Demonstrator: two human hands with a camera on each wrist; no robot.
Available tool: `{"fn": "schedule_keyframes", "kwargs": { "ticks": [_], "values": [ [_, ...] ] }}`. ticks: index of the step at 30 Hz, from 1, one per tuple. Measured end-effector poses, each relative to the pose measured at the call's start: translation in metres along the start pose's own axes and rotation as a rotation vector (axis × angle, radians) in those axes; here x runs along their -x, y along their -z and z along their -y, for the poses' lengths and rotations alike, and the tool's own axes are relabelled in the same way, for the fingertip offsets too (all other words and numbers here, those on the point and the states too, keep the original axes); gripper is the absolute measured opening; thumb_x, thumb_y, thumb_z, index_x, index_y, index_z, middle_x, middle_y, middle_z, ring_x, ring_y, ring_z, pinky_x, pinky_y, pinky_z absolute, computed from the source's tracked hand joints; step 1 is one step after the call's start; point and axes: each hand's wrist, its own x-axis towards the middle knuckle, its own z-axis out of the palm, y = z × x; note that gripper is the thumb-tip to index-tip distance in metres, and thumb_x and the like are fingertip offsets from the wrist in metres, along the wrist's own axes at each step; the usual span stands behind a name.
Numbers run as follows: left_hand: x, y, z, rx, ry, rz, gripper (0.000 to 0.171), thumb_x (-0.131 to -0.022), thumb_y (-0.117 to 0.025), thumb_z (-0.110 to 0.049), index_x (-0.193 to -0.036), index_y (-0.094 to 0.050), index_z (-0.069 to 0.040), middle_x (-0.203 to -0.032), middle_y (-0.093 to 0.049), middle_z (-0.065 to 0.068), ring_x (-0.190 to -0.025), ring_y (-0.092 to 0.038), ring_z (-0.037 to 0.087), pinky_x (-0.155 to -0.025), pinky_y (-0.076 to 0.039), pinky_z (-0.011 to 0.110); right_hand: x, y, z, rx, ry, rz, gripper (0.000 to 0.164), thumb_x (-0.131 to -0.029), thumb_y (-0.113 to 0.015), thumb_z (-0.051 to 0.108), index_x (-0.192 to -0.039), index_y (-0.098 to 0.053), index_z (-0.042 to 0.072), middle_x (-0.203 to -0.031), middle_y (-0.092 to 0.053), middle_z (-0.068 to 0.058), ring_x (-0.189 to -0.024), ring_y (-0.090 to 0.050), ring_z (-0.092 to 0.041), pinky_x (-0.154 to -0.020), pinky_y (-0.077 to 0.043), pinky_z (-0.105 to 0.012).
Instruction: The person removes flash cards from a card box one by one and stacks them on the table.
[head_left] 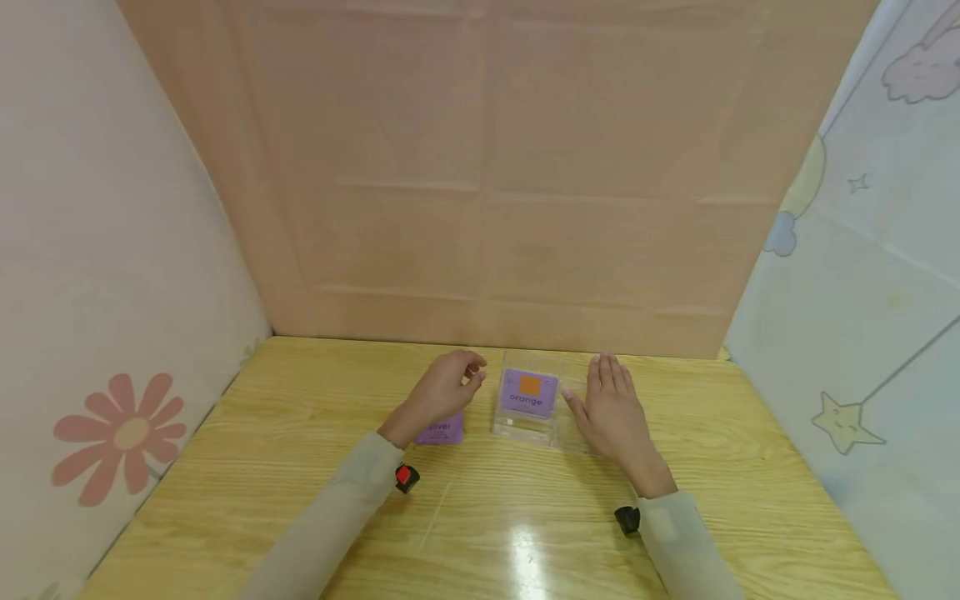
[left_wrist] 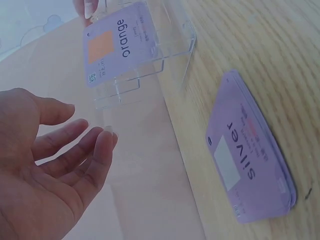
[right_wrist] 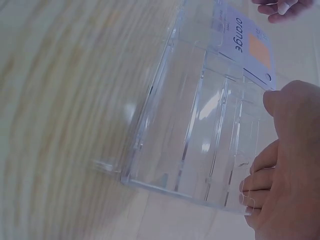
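Observation:
A purple card printed "orange" (head_left: 519, 407), with an orange square, leans in a clear stepped acrylic stand (head_left: 525, 431). My right hand (head_left: 617, 414) is at the stand's right side with its fingers straight and together. In the right wrist view its thumb points to the card's corner, and its fingertips lie at the upper edge of the stand (right_wrist: 167, 120); firm contact cannot be made out. To the left of the stand, my left hand (head_left: 444, 387) hovers with loosely bent fingers and nothing between them. Below it lies a small stack of purple cards (left_wrist: 250, 155), the top one reading "silver".
All this rests on a wood-grain table (head_left: 315, 467). A brown paper-like backdrop (head_left: 487, 208) rises behind its far edge. Patterned panels stand at either side, with a flower (head_left: 131, 433) on the left and a star (head_left: 846, 422) on the right.

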Motion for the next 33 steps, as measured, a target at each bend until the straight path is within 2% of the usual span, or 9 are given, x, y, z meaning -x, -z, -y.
{"fn": "schedule_keyframes", "kwargs": {
  "ticks": [4, 6, 13, 18, 24, 29, 33],
  "values": [
    [-0.002, 0.002, -0.002, -0.041, -0.013, 0.003, 0.031, -0.107, -0.062, -0.02, -0.132, -0.068, -0.003, -0.127, -0.072, 0.014, -0.114, -0.07, 0.028, -0.095, -0.061, 0.042, -0.001, -0.001, 0.001, 0.003, -0.004, -0.01, 0.079, -0.111, -0.048, 0.042, -0.156, -0.027, -0.02, -0.165, -0.024, -0.041, -0.158, -0.022, -0.054, -0.131, -0.02, -0.065],
    [-0.004, 0.002, -0.003, -0.065, -0.021, -0.003, 0.033, -0.107, -0.062, -0.021, -0.134, -0.067, -0.003, -0.133, -0.069, 0.014, -0.112, -0.07, 0.029, -0.095, -0.061, 0.043, -0.002, -0.002, 0.001, 0.004, -0.004, -0.015, 0.079, -0.111, -0.049, 0.041, -0.156, -0.027, -0.02, -0.165, -0.025, -0.041, -0.157, -0.024, -0.054, -0.13, -0.02, -0.065],
    [-0.013, 0.0, -0.008, -0.151, -0.04, -0.014, 0.038, -0.107, -0.063, -0.026, -0.137, -0.065, -0.005, -0.142, -0.063, 0.013, -0.13, -0.064, 0.03, -0.109, -0.056, 0.045, -0.003, -0.001, 0.002, 0.004, -0.002, -0.016, 0.079, -0.111, -0.049, 0.041, -0.155, -0.028, -0.02, -0.164, -0.026, -0.041, -0.157, -0.025, -0.054, -0.13, -0.02, -0.065],
    [-0.021, 0.001, -0.015, -0.202, -0.081, -0.011, 0.042, -0.108, -0.061, -0.028, -0.14, -0.062, -0.002, -0.141, -0.064, 0.015, -0.128, -0.065, 0.03, -0.106, -0.058, 0.044, -0.003, 0.0, 0.002, 0.002, -0.01, -0.016, 0.079, -0.111, -0.048, 0.041, -0.155, -0.028, -0.02, -0.164, -0.026, -0.041, -0.157, -0.025, -0.054, -0.13, -0.021, -0.065],
    [-0.027, -0.003, -0.018, -0.262, -0.112, 0.022, 0.048, -0.108, -0.06, -0.03, -0.146, -0.057, 0.0, -0.147, -0.062, 0.016, -0.133, -0.064, 0.031, -0.11, -0.057, 0.043, -0.003, 0.0, 0.001, -0.005, -0.02, -0.006, 0.079, -0.111, -0.048, 0.042, -0.156, -0.027, -0.02, -0.165, -0.025, -0.041, -0.158, -0.023, -0.054, -0.131, -0.019, -0.065],
    [-0.027, -0.011, -0.015, -0.266, -0.149, 0.033, 0.049, -0.109, -0.059, -0.029, -0.148, -0.055, 0.0, -0.15, -0.059, 0.017, -0.135, -0.063, 0.032, -0.111, -0.056, 0.042, -0.002, -0.001, 0.002, 0.003, -0.015, -0.019, 0.077, -0.111, -0.049, 0.041, -0.155, -0.03, -0.02, -0.163, -0.029, -0.041, -0.157, -0.026, -0.054, -0.131, -0.021, -0.065],
    [-0.025, -0.016, -0.016, -0.273, -0.155, 0.04, 0.049, -0.109, -0.058, -0.028, -0.149, -0.053, 0.0, -0.154, -0.056, 0.017, -0.138, -0.061, 0.032, -0.113, -0.054, 0.043, -0.002, -0.001, 0.002, 0.007, -0.012, -0.025, 0.077, -0.111, -0.048, 0.041, -0.154, -0.031, -0.02, -0.163, -0.03, -0.041, -0.157, -0.026, -0.054, -0.13, -0.021, -0.065]
  ]
}}
